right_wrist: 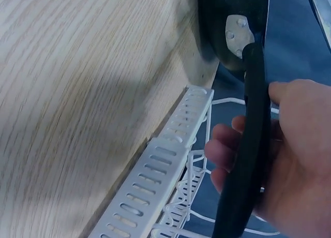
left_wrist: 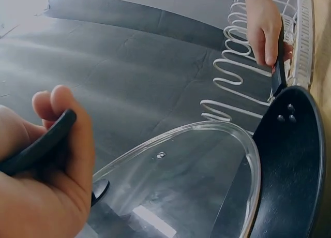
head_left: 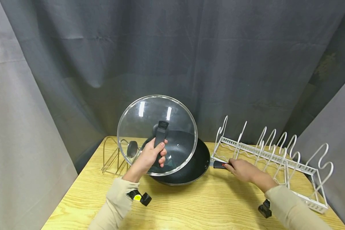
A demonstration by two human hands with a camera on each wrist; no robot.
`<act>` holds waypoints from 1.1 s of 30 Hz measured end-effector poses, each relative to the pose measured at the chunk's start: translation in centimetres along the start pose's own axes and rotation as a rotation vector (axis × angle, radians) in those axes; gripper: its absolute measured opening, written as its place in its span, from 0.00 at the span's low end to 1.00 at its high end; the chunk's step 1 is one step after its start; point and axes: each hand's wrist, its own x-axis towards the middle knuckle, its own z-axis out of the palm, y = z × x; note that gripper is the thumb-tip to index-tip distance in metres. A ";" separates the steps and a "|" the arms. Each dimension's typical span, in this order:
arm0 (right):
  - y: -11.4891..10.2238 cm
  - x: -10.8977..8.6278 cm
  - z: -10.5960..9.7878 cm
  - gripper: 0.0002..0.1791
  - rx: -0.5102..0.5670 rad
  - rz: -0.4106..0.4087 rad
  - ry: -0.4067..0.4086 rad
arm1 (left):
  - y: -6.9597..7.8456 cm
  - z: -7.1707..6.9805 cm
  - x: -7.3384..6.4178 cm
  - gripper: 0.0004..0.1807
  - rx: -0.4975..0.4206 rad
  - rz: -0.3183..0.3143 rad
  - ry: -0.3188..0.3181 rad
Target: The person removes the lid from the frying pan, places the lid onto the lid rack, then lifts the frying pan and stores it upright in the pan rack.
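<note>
A round glass lid (head_left: 138,127) with a steel rim is tilted up over the left part of a black wok (head_left: 199,156). My left hand (head_left: 149,155) grips the lid's black handle (head_left: 161,131), fingers curled round it. Through the glass, the wok's dark inside shows. My right hand (head_left: 241,169) holds the wok's black handle (head_left: 219,164) at the right. In the right wrist view, the fingers (right_wrist: 225,145) wrap round that handle, close beside the white rack. The left wrist view shows the lid's rim overlapping the wok's edge.
A white wire pot rack (head_left: 271,163) with several upright loops stands on the right of the wooden table (head_left: 189,207). On the left is a smaller wire rack (head_left: 112,163), with a dark round knob (head_left: 132,149) beside it. Grey curtains (head_left: 218,64) hang behind the table.
</note>
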 end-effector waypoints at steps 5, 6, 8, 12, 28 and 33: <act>-0.9 0.1 -0.1 0.12 -0.058 -0.036 0.069 | 0.5 -1.0 -0.5 0.12 0.023 0.033 0.028; -1.2 0.1 -0.1 0.11 -0.080 -0.050 0.088 | 0.5 -1.2 -0.6 0.12 0.034 0.043 0.032; -1.8 0.2 -0.1 0.08 -0.124 -0.067 0.119 | 0.6 -1.8 -0.8 0.13 0.058 0.064 0.041; -3.3 0.6 0.2 0.13 -0.202 -0.091 0.182 | 0.7 -2.9 -1.2 0.12 0.087 0.092 0.068; -9.0 3.4 2.6 0.23 -0.156 -0.165 0.315 | 1.5 -7.0 -3.4 0.15 0.149 0.152 0.185; -10.7 4.2 3.1 0.24 -0.137 -0.164 0.296 | 1.6 -8.0 -4.1 0.16 0.154 0.163 0.234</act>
